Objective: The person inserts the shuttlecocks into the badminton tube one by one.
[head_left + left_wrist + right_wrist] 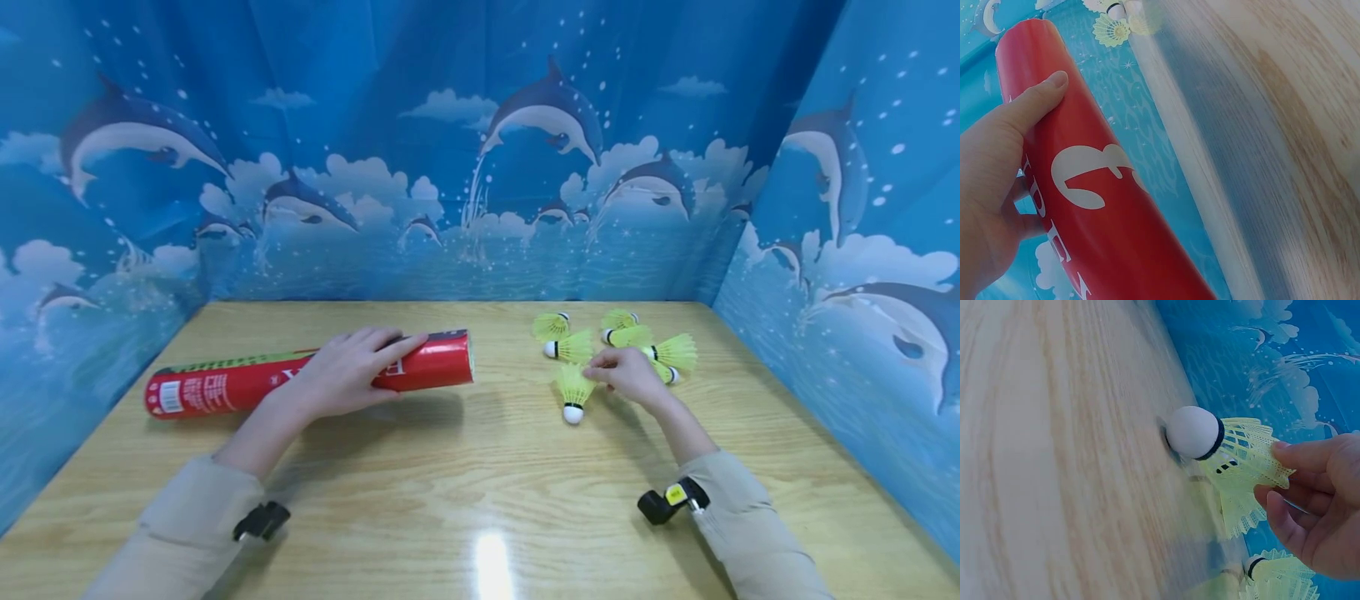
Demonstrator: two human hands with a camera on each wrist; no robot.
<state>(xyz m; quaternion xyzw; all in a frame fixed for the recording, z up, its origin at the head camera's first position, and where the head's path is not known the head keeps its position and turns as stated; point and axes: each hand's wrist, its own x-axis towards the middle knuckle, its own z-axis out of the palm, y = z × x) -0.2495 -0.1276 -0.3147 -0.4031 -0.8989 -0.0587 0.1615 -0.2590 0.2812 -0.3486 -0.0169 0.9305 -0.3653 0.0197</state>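
My left hand (341, 371) grips a long red shuttlecock tube (438, 362) from above, near its right end. The tube lies sideways on the left, its right end tilted up over a shadow on the table. In the left wrist view the thumb (1047, 94) lies along the red wall of the tube. On the right, my right hand (633, 375) pinches a yellow shuttlecock (573, 387) by the edge of its skirt. The white cork (1192, 432) of that shuttlecock points toward me, close over the table.
Several more yellow shuttlecocks lie behind and beside my right hand, among them one (577, 346) just behind the pinched one and another (678, 350) farther right. The wooden table (465, 467) ends at a blue dolphin curtain (360, 250) behind and at the sides.
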